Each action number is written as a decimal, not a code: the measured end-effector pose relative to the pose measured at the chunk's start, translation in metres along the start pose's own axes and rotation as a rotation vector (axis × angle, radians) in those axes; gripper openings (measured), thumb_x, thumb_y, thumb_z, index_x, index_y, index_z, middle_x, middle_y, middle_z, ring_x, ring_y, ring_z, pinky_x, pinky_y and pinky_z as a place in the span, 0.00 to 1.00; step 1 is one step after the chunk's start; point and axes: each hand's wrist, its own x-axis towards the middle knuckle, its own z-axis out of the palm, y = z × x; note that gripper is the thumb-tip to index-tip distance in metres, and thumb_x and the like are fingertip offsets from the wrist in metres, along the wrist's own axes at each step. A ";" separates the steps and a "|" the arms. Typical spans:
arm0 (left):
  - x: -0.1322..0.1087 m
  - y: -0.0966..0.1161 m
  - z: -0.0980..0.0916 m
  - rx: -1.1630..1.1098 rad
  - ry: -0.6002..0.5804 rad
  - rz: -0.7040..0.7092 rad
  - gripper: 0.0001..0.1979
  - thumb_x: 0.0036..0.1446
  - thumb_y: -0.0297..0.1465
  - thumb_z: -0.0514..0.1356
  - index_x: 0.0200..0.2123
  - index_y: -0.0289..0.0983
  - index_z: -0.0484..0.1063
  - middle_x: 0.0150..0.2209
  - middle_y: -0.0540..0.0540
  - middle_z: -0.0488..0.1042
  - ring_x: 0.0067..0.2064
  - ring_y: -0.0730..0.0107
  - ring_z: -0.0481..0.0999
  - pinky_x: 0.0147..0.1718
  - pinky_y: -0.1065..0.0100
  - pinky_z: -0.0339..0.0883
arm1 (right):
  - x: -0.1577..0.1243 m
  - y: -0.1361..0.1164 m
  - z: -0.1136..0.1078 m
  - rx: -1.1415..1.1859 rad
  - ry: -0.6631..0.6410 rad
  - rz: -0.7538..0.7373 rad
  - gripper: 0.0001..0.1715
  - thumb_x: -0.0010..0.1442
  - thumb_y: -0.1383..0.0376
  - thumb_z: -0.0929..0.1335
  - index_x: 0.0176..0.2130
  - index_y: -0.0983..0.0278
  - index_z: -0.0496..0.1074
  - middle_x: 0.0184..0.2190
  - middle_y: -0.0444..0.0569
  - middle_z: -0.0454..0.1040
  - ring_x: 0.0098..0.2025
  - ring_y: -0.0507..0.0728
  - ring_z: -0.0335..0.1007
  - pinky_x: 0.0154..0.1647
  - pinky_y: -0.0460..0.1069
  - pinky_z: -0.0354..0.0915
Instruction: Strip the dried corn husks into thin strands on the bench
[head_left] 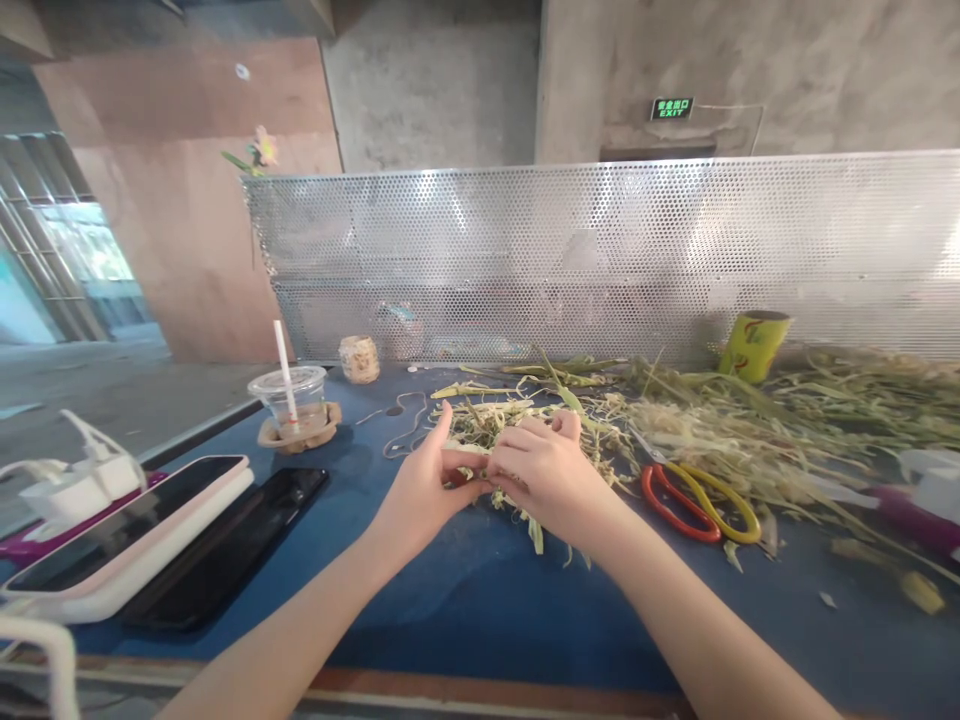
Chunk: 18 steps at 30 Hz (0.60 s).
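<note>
Over a loose heap of dried plant scraps (536, 530), my two hands meet fingertip to fingertip. My left hand (420, 485) pinches a pale green plant strip (468, 456) between thumb and bent fingers, the thumb tip pointing up. Curled over the strip's other end, my right hand (547, 475) has its fingers closed, and its palm side is hidden. Scissors (679, 500) with one red and one yellow handle lie to the right, their blades partly under or among the fibres.
Leafy stalks (847, 400) spread rightward beside a yellow-green tube (752, 347). At the left are a lidded cup with a straw (289, 390), a small woven jar (359, 360), a black phone (232, 550), another phone (127, 530) and chargers (90, 485). A perforated metal screen (525, 240) closes the back.
</note>
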 end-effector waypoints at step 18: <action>-0.001 -0.001 -0.004 -0.095 0.039 0.082 0.52 0.44 0.32 0.64 0.63 0.38 0.31 0.26 0.51 0.77 0.27 0.69 0.72 0.27 0.68 0.66 | -0.002 0.004 0.001 0.137 0.010 -0.025 0.08 0.59 0.67 0.63 0.28 0.62 0.69 0.29 0.43 0.71 0.36 0.53 0.64 0.40 0.52 0.45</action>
